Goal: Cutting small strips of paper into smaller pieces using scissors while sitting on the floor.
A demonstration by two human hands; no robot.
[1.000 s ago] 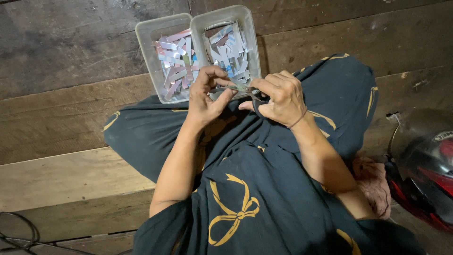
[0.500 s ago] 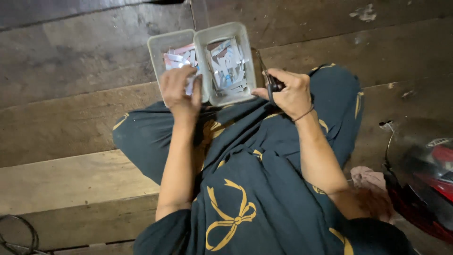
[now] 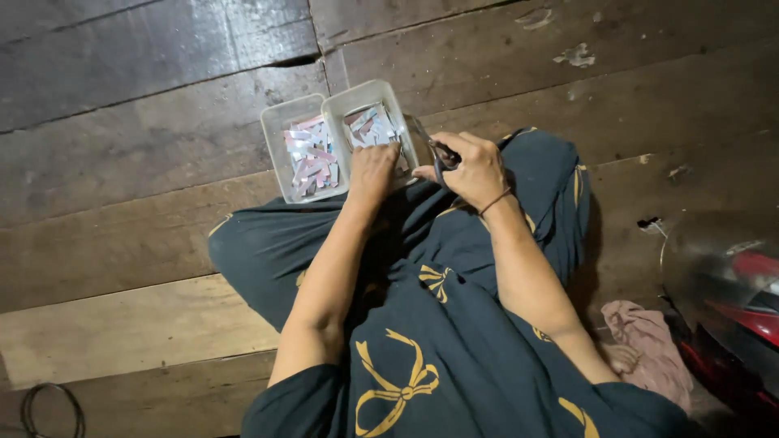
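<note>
While right hand (image 3: 471, 166) grips scissors (image 3: 434, 154) | left hand (image 3: 373, 166) in right tub (image 3: 337, 109), grasp unclear

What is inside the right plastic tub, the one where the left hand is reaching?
The right tub holds cut paper strips, white, pink and blue. The left hand covers its near part, so what lies there is hidden.

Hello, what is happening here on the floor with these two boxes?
A person sits on a wooden floor with two clear plastic tubs of small paper strips in front of the knees. The left hand reaches into the right tub, among the strips. The right hand holds scissors beside that tub. The left tub is untouched.
</note>
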